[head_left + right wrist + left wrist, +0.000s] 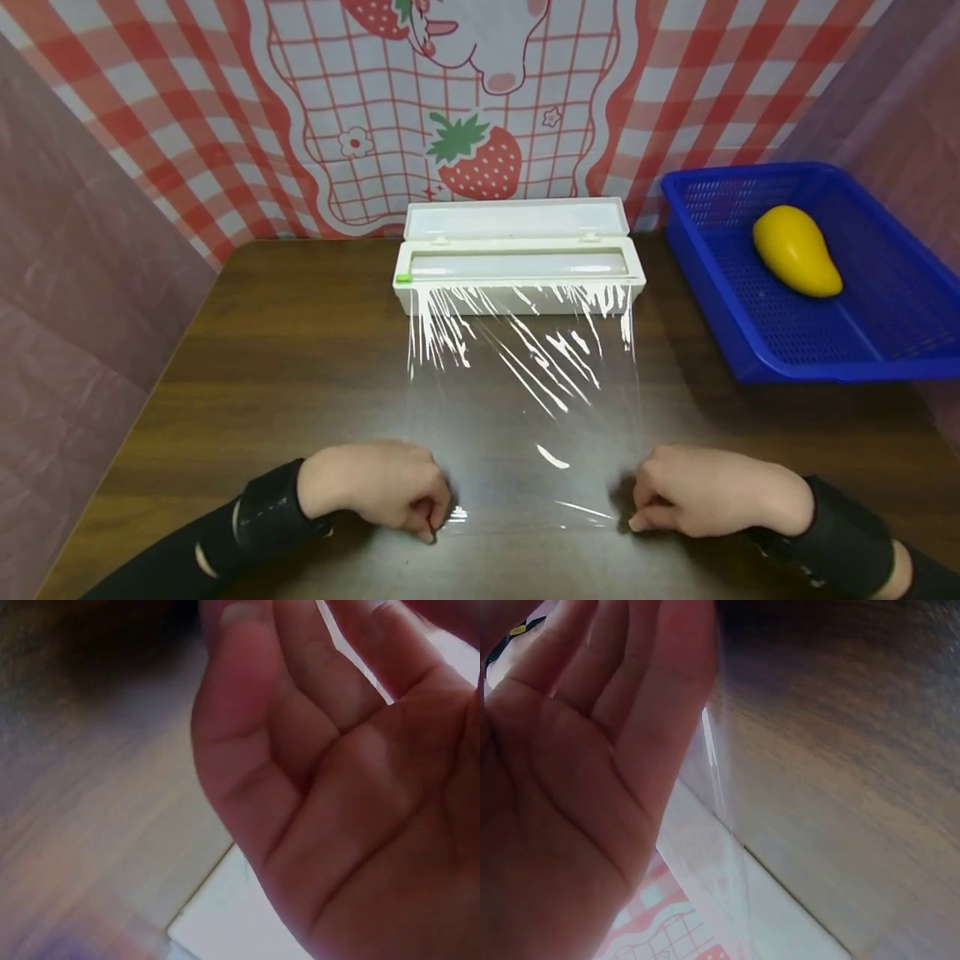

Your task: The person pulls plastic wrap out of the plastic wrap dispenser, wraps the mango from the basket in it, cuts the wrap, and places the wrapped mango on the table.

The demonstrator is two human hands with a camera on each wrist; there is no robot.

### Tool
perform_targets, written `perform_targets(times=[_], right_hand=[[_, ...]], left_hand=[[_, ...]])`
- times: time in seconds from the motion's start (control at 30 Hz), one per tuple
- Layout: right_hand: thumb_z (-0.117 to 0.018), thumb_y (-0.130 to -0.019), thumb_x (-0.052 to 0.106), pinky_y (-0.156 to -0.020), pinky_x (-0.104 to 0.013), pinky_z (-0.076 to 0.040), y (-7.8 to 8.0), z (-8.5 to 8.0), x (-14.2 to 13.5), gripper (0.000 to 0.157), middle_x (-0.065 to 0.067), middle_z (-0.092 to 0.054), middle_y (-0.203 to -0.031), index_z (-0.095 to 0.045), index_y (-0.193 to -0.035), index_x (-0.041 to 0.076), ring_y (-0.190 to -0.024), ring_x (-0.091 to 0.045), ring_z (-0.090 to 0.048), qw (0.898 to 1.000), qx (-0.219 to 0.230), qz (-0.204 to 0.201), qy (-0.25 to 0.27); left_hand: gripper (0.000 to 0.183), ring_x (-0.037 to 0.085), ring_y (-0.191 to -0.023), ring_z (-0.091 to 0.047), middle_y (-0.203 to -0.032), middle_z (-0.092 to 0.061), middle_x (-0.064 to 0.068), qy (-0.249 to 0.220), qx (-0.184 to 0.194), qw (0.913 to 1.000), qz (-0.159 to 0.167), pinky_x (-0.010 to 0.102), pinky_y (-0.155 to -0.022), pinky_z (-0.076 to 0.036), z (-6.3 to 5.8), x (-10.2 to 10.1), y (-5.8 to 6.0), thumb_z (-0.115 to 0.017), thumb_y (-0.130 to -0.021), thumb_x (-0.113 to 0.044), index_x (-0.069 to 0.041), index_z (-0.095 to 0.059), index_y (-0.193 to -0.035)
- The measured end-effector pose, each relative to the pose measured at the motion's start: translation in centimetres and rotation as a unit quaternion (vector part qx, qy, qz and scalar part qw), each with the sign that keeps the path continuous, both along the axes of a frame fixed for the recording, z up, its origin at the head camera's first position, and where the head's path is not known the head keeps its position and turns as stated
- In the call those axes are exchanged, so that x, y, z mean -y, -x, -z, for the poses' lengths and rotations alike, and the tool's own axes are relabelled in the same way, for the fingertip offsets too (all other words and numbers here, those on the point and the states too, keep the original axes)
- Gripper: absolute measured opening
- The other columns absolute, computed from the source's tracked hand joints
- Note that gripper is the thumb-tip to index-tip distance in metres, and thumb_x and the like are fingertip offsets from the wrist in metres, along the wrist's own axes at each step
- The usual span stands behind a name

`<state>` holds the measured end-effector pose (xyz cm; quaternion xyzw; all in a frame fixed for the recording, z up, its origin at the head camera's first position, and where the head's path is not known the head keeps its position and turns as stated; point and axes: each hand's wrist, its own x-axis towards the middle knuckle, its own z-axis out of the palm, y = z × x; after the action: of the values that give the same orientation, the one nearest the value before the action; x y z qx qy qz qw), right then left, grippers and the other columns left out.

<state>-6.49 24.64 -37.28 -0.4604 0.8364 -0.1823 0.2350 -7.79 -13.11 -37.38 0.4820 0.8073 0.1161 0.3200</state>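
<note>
A clear sheet of plastic wrap (pixel 517 417) stretches from a white wrap dispenser (pixel 525 296) at the back of the table toward the front. My left hand (pixel 382 487) pinches the sheet's near left corner between thumb and curled fingers. At the near right corner, my right hand (pixel 712 492) pinches the wrap the same way. The dispenser's lid (pixel 517 218) stands raised, and the roll (pixel 517 264) shows inside. A small green slider (pixel 403 278) sits at its left end. In the left wrist view, the wrap (pixel 712 750) runs along the edge of the hand.
A blue plastic basket (pixel 720 308) stands at the right, holding a yellow mango (pixel 797 250). Behind the brown wooden table (pixel 262 367) hangs a red-and-white checked cloth (pixel 165 92) with strawberry prints. Pinkish fabric hangs at both sides.
</note>
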Motion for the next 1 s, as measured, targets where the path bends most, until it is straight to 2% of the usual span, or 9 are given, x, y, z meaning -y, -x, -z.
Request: perform_targets(times=[0.1,0.23,0.5,0.67,0.8,0.9,1.0], right_hand=[[-0.075,-0.089,0.029,-0.048,-0.011,-0.032,0.0,0.1,-0.1,0.032,0.030,-0.038,-0.060,-0.059,-0.062,0.029,-0.052,0.009,-0.036,1.000,-0.012,0.003,0.005],[-0.080,-0.082,0.028,-0.049,-0.015,-0.034,0.0,0.1,0.0,0.027,0.029,-0.041,-0.059,-0.059,-0.067,0.031,-0.053,0.008,-0.041,1.000,-0.009,0.021,-0.016],[-0.086,-0.073,0.026,-0.050,-0.020,-0.035,0.0,0.1,0.3,0.037,0.025,-0.043,-0.059,-0.050,-0.068,0.030,-0.054,0.004,-0.043,0.998,0.006,0.045,-0.049],[-0.084,-0.077,0.032,-0.054,-0.021,-0.038,0.2,-0.5,0.2,0.039,0.023,-0.042,-0.061,-0.047,-0.069,0.029,-0.055,0.003,-0.043,0.997,0.003,0.059,-0.047],[-0.079,-0.085,0.033,-0.054,-0.021,-0.038,0.6,-1.4,0.0,0.035,0.023,-0.039,-0.061,-0.046,-0.072,0.029,-0.056,0.004,-0.042,0.998,-0.006,0.059,-0.031],[-0.074,-0.090,0.032,-0.053,-0.020,-0.038,0.9,-2.2,-0.3,0.030,0.023,-0.038,-0.063,-0.048,-0.076,0.029,-0.055,0.005,-0.041,0.998,-0.023,0.059,-0.008],[-0.071,-0.093,0.031,-0.053,-0.021,-0.040,1.2,-3.1,-0.6,0.021,0.024,-0.043,-0.067,-0.053,-0.082,0.029,-0.057,0.006,-0.043,0.997,-0.046,0.061,0.011]], left_hand=[[0.016,-0.010,-0.052,-0.044,-0.058,-0.047,-0.026,-0.012,0.002,0.9999,-0.002,0.013,-0.053,-0.039,0.1,0.0,0.0,-0.077,-0.088,-0.031,-0.028,-0.067,-0.075],[0.018,-0.010,-0.052,-0.043,-0.059,-0.047,-0.026,-0.029,0.015,0.9994,-0.007,0.012,-0.053,-0.039,0.1,-0.1,0.2,-0.072,-0.092,-0.032,-0.025,-0.069,-0.076],[0.021,-0.008,-0.052,-0.043,-0.059,-0.047,-0.024,-0.034,0.013,0.9993,-0.010,0.012,-0.053,-0.038,0.0,-0.1,0.3,-0.070,-0.094,-0.034,-0.024,-0.067,-0.076],[0.017,-0.005,-0.058,-0.044,-0.064,-0.049,-0.020,-0.047,0.010,0.9988,-0.004,0.014,-0.056,-0.039,-0.4,-0.1,0.6,-0.069,-0.095,-0.031,-0.022,-0.069,-0.081],[0.014,-0.004,-0.063,-0.048,-0.070,-0.053,-0.019,-0.067,0.018,0.9976,-0.005,0.014,-0.060,-0.043,-1.1,0.0,1.4,-0.066,-0.098,-0.028,-0.020,-0.069,-0.086],[0.013,-0.004,-0.069,-0.052,-0.077,-0.057,-0.019,-0.090,-0.005,0.9959,-0.008,0.016,-0.067,-0.046,-1.8,0.0,2.1,-0.064,-0.099,-0.030,-0.020,-0.069,-0.091],[0.015,-0.002,-0.073,-0.053,-0.083,-0.059,-0.019,-0.113,-0.041,0.9926,-0.015,0.019,-0.072,-0.047,-2.7,-0.1,2.7,-0.063,-0.099,-0.033,-0.021,-0.070,-0.097]])
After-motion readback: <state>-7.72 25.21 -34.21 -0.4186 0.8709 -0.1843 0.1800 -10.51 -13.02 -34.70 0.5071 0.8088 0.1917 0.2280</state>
